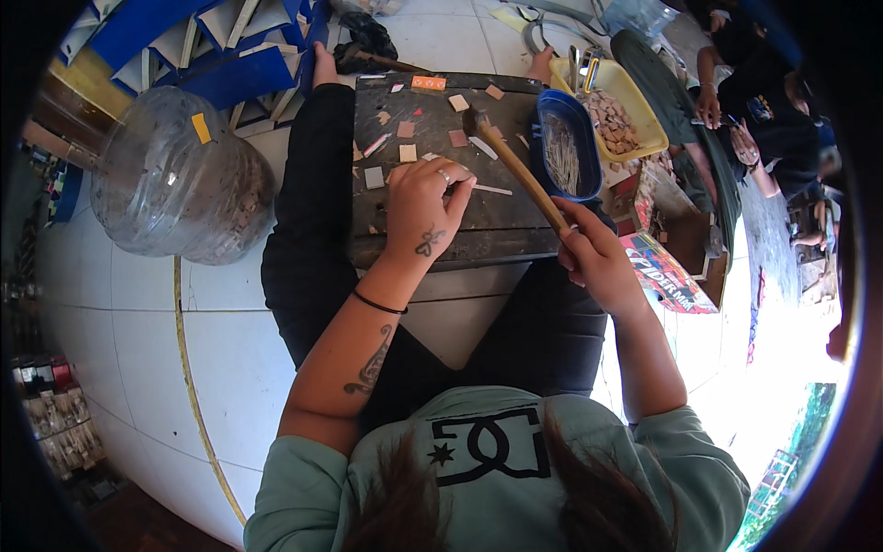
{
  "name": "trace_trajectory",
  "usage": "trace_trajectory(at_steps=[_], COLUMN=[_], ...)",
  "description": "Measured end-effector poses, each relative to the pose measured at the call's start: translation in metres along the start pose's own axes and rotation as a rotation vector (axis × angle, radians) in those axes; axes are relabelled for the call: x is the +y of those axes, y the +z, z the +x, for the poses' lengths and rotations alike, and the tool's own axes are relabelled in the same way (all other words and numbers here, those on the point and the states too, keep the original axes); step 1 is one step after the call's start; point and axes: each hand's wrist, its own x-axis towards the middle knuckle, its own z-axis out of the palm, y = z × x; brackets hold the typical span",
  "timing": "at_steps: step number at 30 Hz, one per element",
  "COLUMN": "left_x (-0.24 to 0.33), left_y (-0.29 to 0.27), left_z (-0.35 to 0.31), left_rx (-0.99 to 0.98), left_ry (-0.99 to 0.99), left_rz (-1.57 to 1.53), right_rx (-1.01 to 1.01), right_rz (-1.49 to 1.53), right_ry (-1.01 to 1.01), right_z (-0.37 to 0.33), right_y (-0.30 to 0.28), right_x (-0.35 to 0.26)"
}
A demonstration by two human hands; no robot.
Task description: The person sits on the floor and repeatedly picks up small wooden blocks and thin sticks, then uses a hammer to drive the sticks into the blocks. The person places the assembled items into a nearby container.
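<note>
A dark wooden board (pixel 497 230) lies across my legs, strewn with small square and strip-shaped wood pieces (pixel 407 153). My left hand (pixel 425 210) rests on the board with its fingertips pinched on a thin pale strip (pixel 487 189). My right hand (pixel 593 253) grips the wooden handle of a hammer (pixel 515 170), whose dark head hovers just above the board beyond my left fingers. A blue oval tray (pixel 589 138) holding thin nails sits at the board's right edge.
A yellow tray (pixel 644 106) of small tan wood pieces sits beyond the blue one. A large clear plastic jug (pixel 175 179) lies on the white tiled floor at left, with blue and white panels (pixel 230 55) behind it. Other people sit at the upper right.
</note>
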Motion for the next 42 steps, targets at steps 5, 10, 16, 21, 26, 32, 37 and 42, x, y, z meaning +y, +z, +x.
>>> trace_trajectory(at_steps=[5, 10, 16, 21, 26, 32, 37, 42], left_x=[-0.001, -0.001, -0.001, -0.002, -0.002, -0.004, -0.006, -0.003], left_y=[-0.001, -0.001, -0.001, -0.001, 0.000, 0.000, 0.001, -0.001], left_z=[-0.001, -0.001, -0.001, -0.001, -0.002, -0.002, -0.001, 0.000], left_rx=[-0.022, -0.040, -0.032, -0.039, -0.016, -0.014, -0.025, -0.069], left_ry=[-0.008, -0.014, 0.020, 0.017, 0.024, 0.038, 0.053, 0.014], left_rz=[0.021, 0.019, 0.036, 0.008, 0.028, 0.029, 0.029, 0.064], right_rx=[0.089, 0.162, 0.127, 0.117, 0.131, 0.134, 0.094, 0.156], right_rz=[-0.254, -0.584, -0.636, -0.705, -0.664, -0.624, -0.618, -0.445], right_ry=[-0.222, -0.428, -0.413, -0.502, -0.463, -0.429, -0.441, -0.355], right_z=[-0.036, -0.059, -0.067, -0.064, -0.069, -0.069, -0.063, -0.061], right_y=[0.003, -0.002, -0.006, -0.007, -0.010, -0.012, -0.013, -0.016], right_x=[-0.013, -0.021, -0.029, -0.029, -0.027, -0.027, -0.024, -0.020])
